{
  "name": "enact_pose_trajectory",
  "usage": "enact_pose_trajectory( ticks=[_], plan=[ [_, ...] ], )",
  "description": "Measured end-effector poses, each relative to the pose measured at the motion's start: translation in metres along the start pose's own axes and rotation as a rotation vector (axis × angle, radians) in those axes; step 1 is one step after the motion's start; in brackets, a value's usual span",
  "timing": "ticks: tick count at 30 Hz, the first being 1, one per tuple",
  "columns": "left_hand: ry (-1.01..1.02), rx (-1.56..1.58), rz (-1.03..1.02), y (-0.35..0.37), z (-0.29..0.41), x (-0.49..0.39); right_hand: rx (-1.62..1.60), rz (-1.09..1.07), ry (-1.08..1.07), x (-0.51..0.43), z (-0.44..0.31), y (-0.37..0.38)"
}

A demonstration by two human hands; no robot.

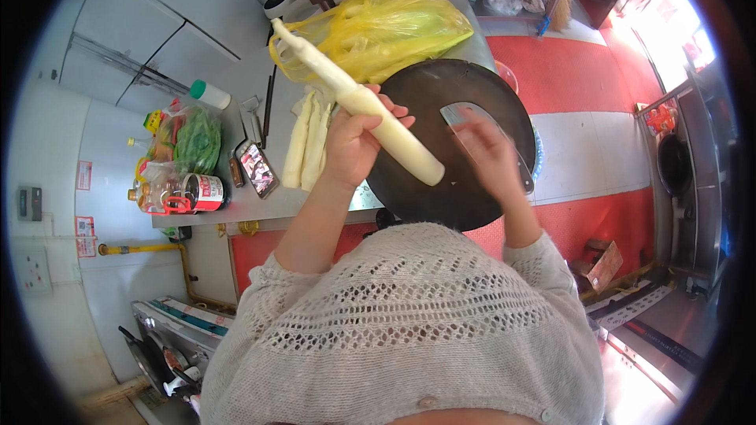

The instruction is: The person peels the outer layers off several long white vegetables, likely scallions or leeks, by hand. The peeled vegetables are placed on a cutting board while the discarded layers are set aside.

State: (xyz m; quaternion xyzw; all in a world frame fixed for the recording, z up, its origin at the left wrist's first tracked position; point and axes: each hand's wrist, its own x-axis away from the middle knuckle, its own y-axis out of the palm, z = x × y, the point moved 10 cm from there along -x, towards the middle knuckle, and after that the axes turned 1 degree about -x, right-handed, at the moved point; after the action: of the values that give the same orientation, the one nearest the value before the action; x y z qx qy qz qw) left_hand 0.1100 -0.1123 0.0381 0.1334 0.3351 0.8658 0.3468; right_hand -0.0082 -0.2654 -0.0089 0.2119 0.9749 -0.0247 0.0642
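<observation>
My left hand (357, 144) is closed around a long, pale, peeled stalk vegetable (387, 124), which slants from upper left to lower right over the edge of a dark round board (425, 206). On the board's right side lies a metal cleaver (463, 121). My right hand (487, 153) is just over the cleaver and blurred; whether its fingers touch the blade or handle cannot be told. Several similar pale stalks (304, 150) lie side by side on the metal table, left of the board. Behind them sits a yellow plastic bag (378, 35) with greenish contents.
On the metal table (248, 212) at left are a phone (258, 171), a wooden-handled tool (236, 170), a metal spatula (252, 112), a green-capped container (209, 94), a bag of green vegetables (199, 140) and several bottles (156, 195). A cardboard box (598, 265) stands at right on the floor.
</observation>
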Motion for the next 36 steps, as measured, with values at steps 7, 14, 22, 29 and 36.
enact_pose_trajectory(
  ticks=[7,14,22,29,36],
  plan=[
    [0.192,-0.453,0.097,-0.013,-0.003,-0.001,-0.041,-0.043,0.151,0.011,0.001,0.081],
    [0.182,-1.225,0.020,-0.020,-0.019,0.018,0.096,0.076,0.111,0.004,0.003,0.073],
    [0.225,-1.015,0.100,-0.039,0.005,0.017,0.080,0.013,0.053,0.007,-0.011,0.090],
    [0.360,-1.033,0.192,-0.038,0.022,0.026,-0.055,0.036,0.101,0.005,-0.010,0.107],
    [0.664,-1.273,0.030,-0.027,0.051,0.043,-0.259,-0.041,0.247,0.002,0.011,0.135]
  ],
)
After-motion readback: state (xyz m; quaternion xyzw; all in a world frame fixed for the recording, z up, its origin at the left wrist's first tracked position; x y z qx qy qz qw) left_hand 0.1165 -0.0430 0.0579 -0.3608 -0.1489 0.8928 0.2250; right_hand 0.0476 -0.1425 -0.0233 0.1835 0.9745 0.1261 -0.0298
